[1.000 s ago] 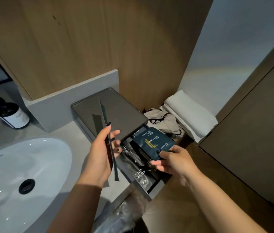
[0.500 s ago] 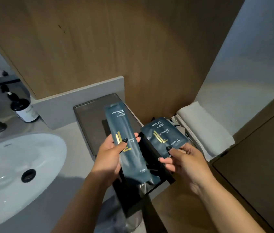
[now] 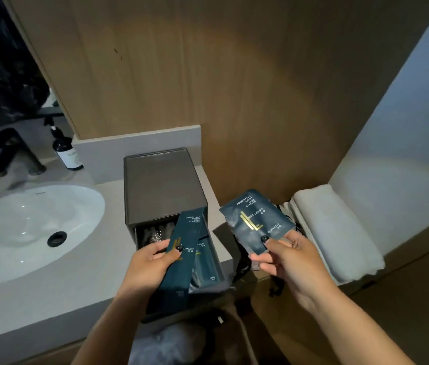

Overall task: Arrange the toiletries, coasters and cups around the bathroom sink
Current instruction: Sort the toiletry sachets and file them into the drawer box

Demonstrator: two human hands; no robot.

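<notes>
A dark grey amenity box stands on the counter right of the sink, its drawer pulled out toward me. My left hand grips a long dark-teal sachet over the open drawer. Another teal sachet marked COMB lies in the drawer beside it, with further packets behind. My right hand pinches a square teal shower-cap sachet by its lower corner, held up to the right of the box.
A white oval sink fills the left, with a black faucet and a dark pump bottle behind it. A folded white towel lies on a lower ledge at right. The wood-panel wall rises behind.
The long sachet in my left hand has come down from upright into the open drawer. My right hand has kept the shower-cap sachet raised at the right.
</notes>
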